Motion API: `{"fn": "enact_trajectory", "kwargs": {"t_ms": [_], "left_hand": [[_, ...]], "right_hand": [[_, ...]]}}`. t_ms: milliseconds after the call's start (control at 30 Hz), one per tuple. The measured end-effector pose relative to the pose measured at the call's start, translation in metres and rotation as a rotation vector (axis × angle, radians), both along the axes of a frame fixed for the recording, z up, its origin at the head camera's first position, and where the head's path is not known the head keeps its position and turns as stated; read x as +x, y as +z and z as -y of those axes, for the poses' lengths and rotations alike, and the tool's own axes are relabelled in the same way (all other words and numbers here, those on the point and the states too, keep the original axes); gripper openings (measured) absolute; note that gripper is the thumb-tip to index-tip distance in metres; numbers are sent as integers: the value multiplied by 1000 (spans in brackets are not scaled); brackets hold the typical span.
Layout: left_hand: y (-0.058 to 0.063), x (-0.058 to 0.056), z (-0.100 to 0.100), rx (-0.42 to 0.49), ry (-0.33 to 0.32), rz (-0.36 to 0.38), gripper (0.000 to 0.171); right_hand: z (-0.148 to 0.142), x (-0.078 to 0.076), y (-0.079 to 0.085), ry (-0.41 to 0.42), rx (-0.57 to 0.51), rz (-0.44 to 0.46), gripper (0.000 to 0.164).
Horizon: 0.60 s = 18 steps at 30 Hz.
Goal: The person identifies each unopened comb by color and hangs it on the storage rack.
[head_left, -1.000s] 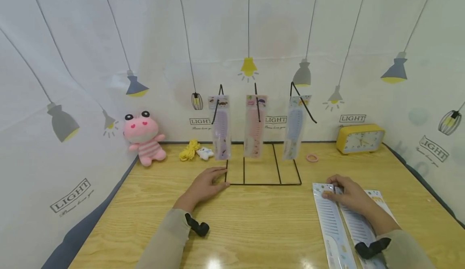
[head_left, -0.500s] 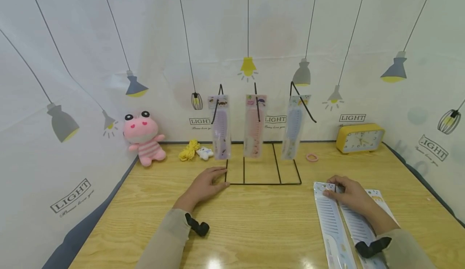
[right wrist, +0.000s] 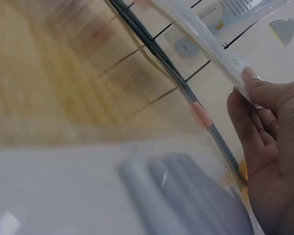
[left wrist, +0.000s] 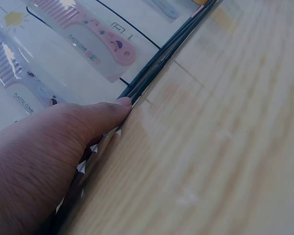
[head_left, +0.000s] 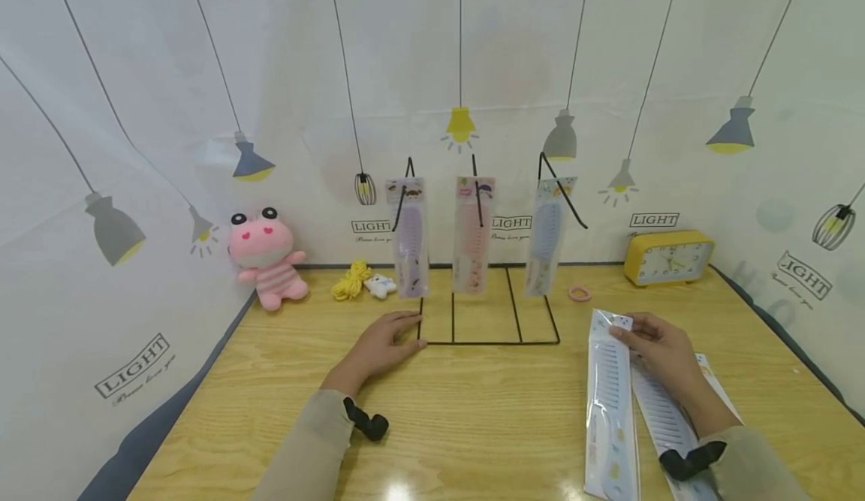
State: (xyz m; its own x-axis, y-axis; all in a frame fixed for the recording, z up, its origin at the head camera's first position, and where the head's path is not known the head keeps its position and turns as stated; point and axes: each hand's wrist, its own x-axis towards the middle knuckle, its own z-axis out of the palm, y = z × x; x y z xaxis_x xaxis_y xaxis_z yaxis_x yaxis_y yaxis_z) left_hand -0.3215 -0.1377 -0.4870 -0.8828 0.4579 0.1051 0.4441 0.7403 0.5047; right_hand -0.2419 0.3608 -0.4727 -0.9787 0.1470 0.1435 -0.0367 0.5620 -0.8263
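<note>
My right hand [head_left: 665, 352] pinches the top of a clear-packaged pale blue comb [head_left: 610, 407], its top end raised off the table. In the right wrist view, thumb and fingers meet at the edge of that packet [right wrist: 220, 54]. Beneath the hand lies another packaged comb [head_left: 665, 414], partly covered, with a further packet [head_left: 716, 384] beside it. My left hand [head_left: 378, 347] rests with fairly straight fingers at the front left corner of a black wire display rack [head_left: 489, 344]. Purple [head_left: 408, 238], pink [head_left: 471, 245] and blue [head_left: 545, 238] packaged combs hang from its hooks.
A pink plush toy [head_left: 266, 261] sits at the back left, near a bundle of yellow cord [head_left: 351, 281] and a small white figure [head_left: 380, 285]. Right of the rack are a pink ring [head_left: 579, 293] and a yellow clock [head_left: 669, 258]. A lamp-print backdrop [head_left: 304, 95] stands behind.
The right hand has lifted the top of the leftmost loose comb packet up and slightly forward, turning it more upright and away from the packet beneath. The left hand has stayed at the rack.
</note>
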Motion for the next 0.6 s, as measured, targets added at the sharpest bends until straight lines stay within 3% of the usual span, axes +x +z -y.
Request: {"fn": "enact_trajectory", "kwargs": {"t_ms": [300,533,600], "left_hand": [[-1,0,1,-1,-5,11,63],[-1,-2,1,2,-6,4,63],[-1,-2,1,2,-3,2,63]], "right_hand": [[-4,0,-1,1,-221,38,56],[-3,-1,3,97,-737,34,22],[-2,-1,5,106,-809,28,18]]}}
